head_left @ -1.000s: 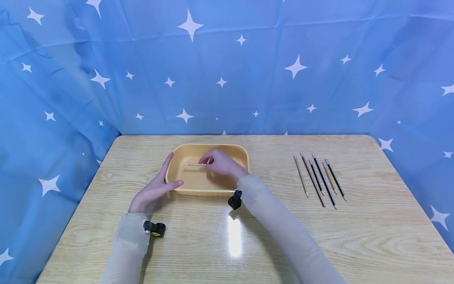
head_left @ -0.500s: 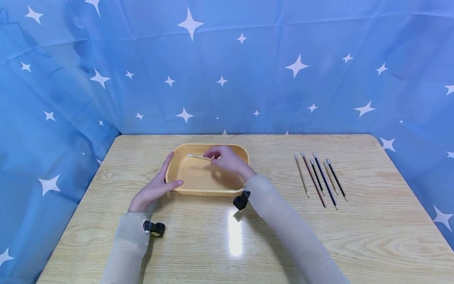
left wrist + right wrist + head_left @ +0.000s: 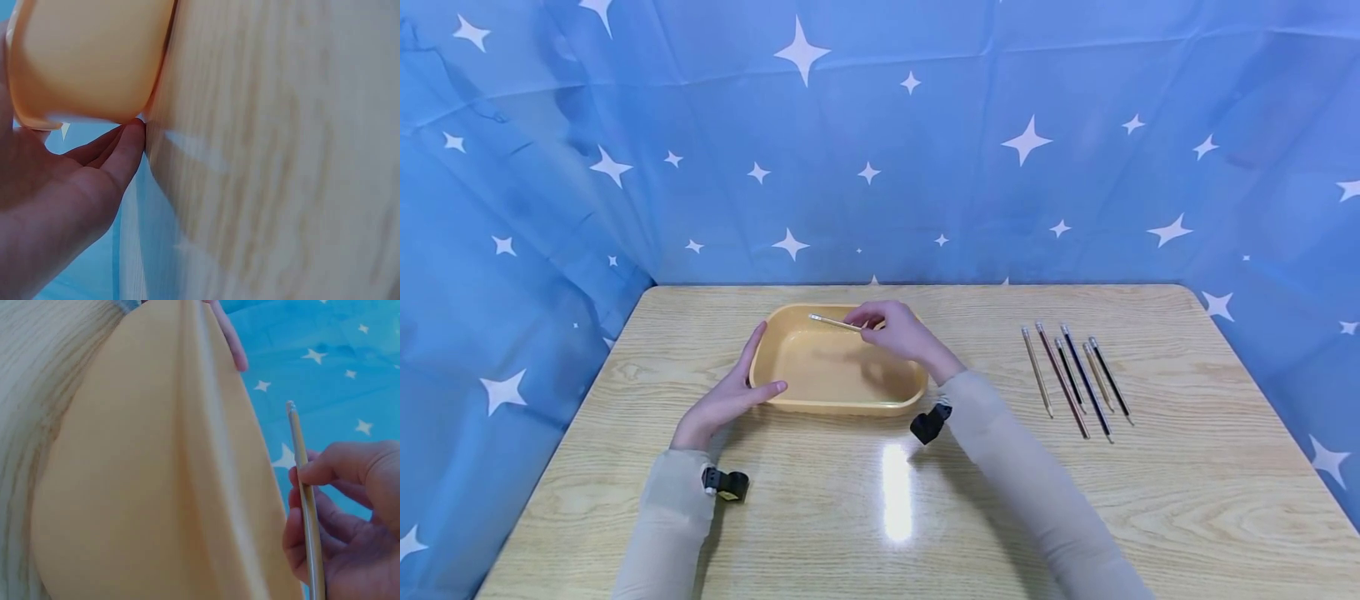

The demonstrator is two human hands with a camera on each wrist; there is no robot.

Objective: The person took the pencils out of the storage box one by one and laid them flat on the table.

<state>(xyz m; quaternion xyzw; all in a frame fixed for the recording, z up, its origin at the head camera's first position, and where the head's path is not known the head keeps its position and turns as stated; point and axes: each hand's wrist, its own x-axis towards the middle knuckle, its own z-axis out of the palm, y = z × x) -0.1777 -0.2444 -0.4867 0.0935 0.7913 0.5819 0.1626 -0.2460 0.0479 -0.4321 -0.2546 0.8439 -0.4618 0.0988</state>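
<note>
My right hand pinches a gold-coloured pencil between thumb and fingers, above the far side of an orange-yellow plastic tray. The pencil's eraser end points left and tilts up slightly. In the right wrist view the pencil passes under the thumb and along the curled fingers. My left hand holds the tray's left front corner, thumb over the front rim and fingers along the left side. From the left wrist, fingertips show right at the lower edge of the tray's outer wall.
Several pencils, gold, dark red, black and dark blue, lie roughly side by side on the right of the wooden table. A blue star-patterned cloth hangs behind the table and along both sides.
The right hand has lifted the pencil from the tray's floor and carried it back and to the right. The left hand and tray have stayed in place.
</note>
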